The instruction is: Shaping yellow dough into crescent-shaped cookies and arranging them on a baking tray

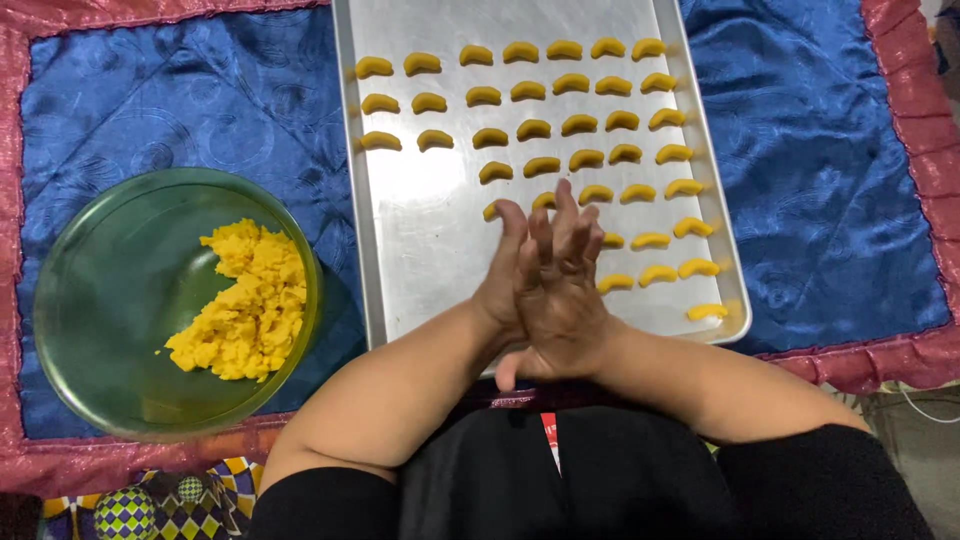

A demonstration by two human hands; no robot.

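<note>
My left hand (503,285) and my right hand (567,290) are pressed palm to palm over the near edge of a metal baking tray (420,240). The fingers point away from me; whatever lies between the palms is hidden. On the tray lie several rows of small yellow crescent-shaped dough pieces (577,125), some partly covered by my fingertips. To my left stands a green glass bowl (90,290) with a heap of crumbly yellow dough (245,305) in its right half.
Tray and bowl rest on a blue quilted cloth (830,180) with a pink border (905,355). A patterned fabric (150,505) shows at the bottom left. My dark sleeves and lap fill the bottom edge.
</note>
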